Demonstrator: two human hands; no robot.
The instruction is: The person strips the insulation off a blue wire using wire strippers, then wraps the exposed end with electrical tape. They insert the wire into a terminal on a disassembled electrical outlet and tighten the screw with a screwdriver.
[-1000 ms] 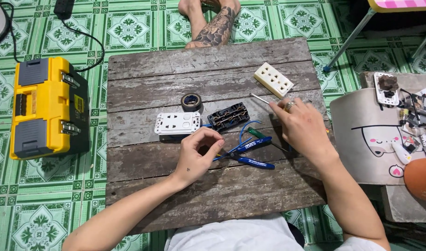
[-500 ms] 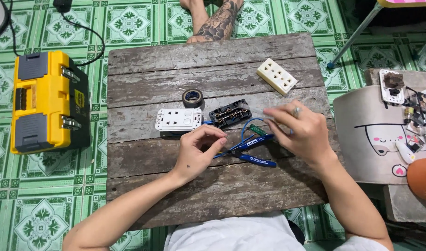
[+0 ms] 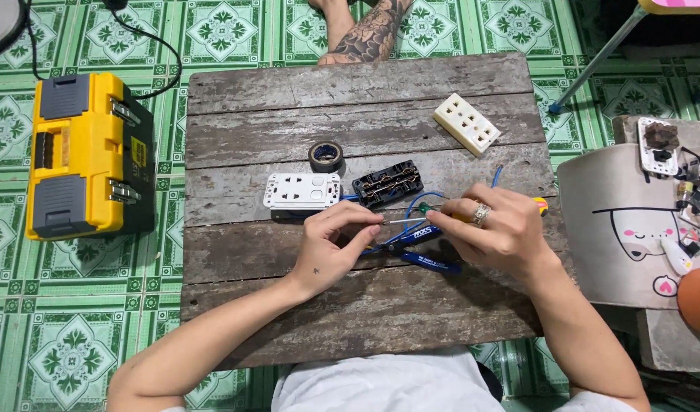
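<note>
My left hand (image 3: 331, 248) pinches something small at its fingertips, just below the white socket faceplate (image 3: 302, 191); what it is I cannot make out. My right hand (image 3: 498, 233) grips a screwdriver (image 3: 539, 204) with a yellow handle end, its thin shaft pointing left towards my left fingertips. Blue-handled pliers (image 3: 422, 248) lie on the wooden table (image 3: 365, 122) between my hands. A black socket body (image 3: 387, 184) with blue wires (image 3: 415, 202) sits just above them. A roll of black tape (image 3: 326, 157) stands behind the faceplate.
A cream multi-hole socket (image 3: 466, 123) lies at the table's far right. A yellow toolbox (image 3: 86, 156) sits on the green tiled floor to the left. A person's tattooed leg (image 3: 365, 34) is beyond the table. A stool with loose parts (image 3: 655, 206) stands on the right.
My right hand has come down and left from near the cream socket, bringing the screwdriver tip to my left fingertips. My left hand has stayed near the pliers.
</note>
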